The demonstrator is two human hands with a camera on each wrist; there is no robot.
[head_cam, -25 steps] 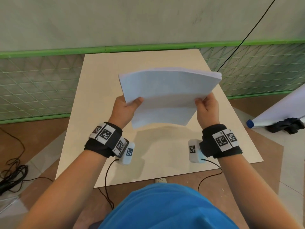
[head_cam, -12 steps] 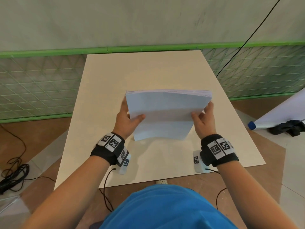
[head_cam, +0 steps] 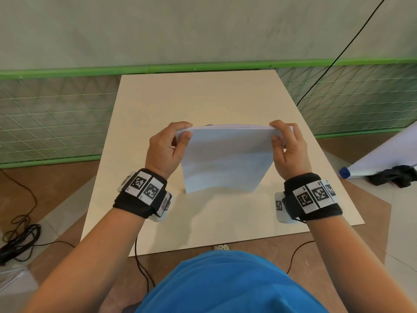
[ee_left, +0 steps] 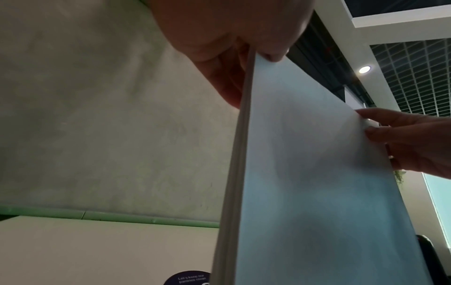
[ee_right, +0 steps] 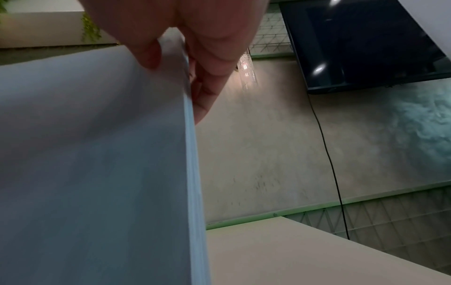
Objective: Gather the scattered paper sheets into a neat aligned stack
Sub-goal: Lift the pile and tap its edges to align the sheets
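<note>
A stack of white paper sheets [head_cam: 225, 157] stands upright on its lower edge on the cream table [head_cam: 203, 98]. My left hand [head_cam: 180, 135] pinches the stack's upper left corner between thumb and fingers. At the upper right corner my right hand [head_cam: 276, 133] pinches it the same way. The left wrist view looks up along the stack's left edge [ee_left: 239, 173], sheets close together, with my left hand [ee_left: 253, 52] at the top and the right hand [ee_left: 400, 138] at the far side. The right wrist view has the right edge [ee_right: 195, 173] and my right hand [ee_right: 175, 54] pinching it.
A green-railed mesh fence [head_cam: 56, 114] runs behind the table against a grey wall. Black cables [head_cam: 18, 236] lie on the floor at the left. A rolled white sheet with a blue cap [head_cam: 345, 172] and a dark object [head_cam: 394, 177] lie at the right.
The stack has come down from mid-air and turned upright onto the table. Both hands slid from the sheets' lower sides up to the top corners.
</note>
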